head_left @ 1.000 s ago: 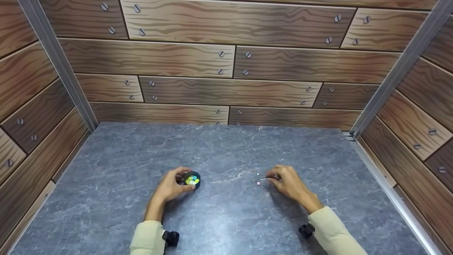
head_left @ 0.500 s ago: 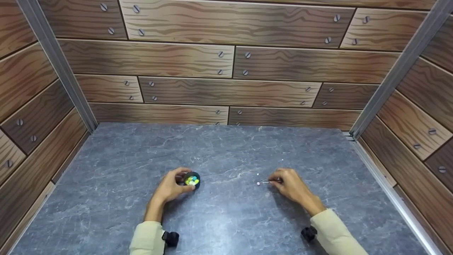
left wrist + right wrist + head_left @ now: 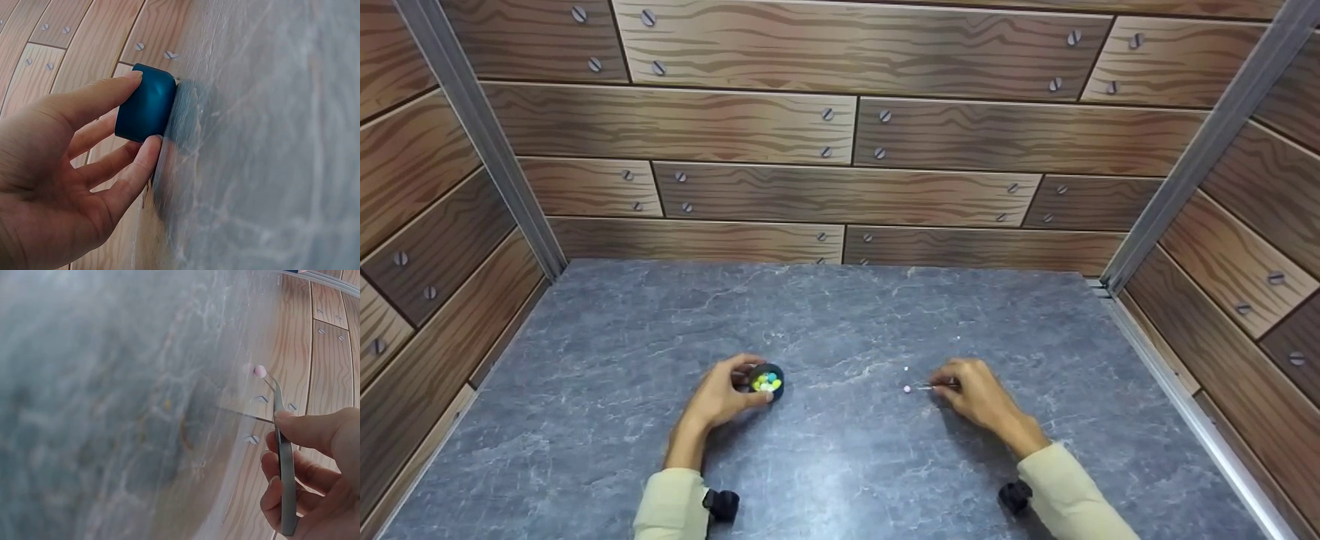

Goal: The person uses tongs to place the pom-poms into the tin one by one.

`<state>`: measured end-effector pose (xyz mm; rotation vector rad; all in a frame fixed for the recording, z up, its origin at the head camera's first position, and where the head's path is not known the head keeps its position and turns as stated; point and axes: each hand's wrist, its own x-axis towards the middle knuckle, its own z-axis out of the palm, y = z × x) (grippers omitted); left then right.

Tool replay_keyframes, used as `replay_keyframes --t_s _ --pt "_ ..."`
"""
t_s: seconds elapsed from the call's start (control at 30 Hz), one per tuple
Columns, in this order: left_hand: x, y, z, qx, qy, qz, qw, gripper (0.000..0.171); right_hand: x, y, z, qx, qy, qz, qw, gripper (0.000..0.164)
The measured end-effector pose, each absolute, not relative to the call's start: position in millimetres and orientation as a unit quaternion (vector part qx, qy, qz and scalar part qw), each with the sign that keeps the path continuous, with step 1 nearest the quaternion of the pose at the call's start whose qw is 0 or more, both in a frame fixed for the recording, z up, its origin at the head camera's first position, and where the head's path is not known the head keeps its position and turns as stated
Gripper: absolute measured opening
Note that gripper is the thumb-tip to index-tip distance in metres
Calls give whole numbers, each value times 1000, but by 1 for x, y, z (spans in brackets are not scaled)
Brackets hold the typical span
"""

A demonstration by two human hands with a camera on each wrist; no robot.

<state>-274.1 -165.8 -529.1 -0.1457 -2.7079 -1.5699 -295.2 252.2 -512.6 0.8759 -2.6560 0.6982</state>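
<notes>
In the head view my left hand [image 3: 720,394] holds a small round cup [image 3: 754,373] by its sides, thumb against fingers. Yellow, white and blue beads [image 3: 767,382] lie inside it. The left wrist view shows the cup's shiny dark teal wall [image 3: 147,104] down at the tabletop, with fingertips on either side. On the right, my right hand [image 3: 971,386] pinches metal tweezers [image 3: 286,478] between thumb and fingers. Their bent tips are right at a pink bead [image 3: 259,371], which also shows in the head view just left of the tweezers.
A tiny white bead [image 3: 906,368] lies just beyond the pink one, and a small white speck [image 3: 958,338] farther back. The grey marbled tabletop [image 3: 840,315] is bounded by wood-patterned walls [image 3: 840,191] and metal corner posts [image 3: 1192,150].
My right hand has moved slightly toward me, bringing the tweezers' tips from above the pink bead to right beside it. The left hand and cup stay in place.
</notes>
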Motion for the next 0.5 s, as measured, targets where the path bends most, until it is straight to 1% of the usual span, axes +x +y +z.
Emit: replay_keyframes --t_s 0.5 --pt "-274 -165 -529 -49 -863 -503 5 52 -295 245 -514 284 -918 245 130 10"
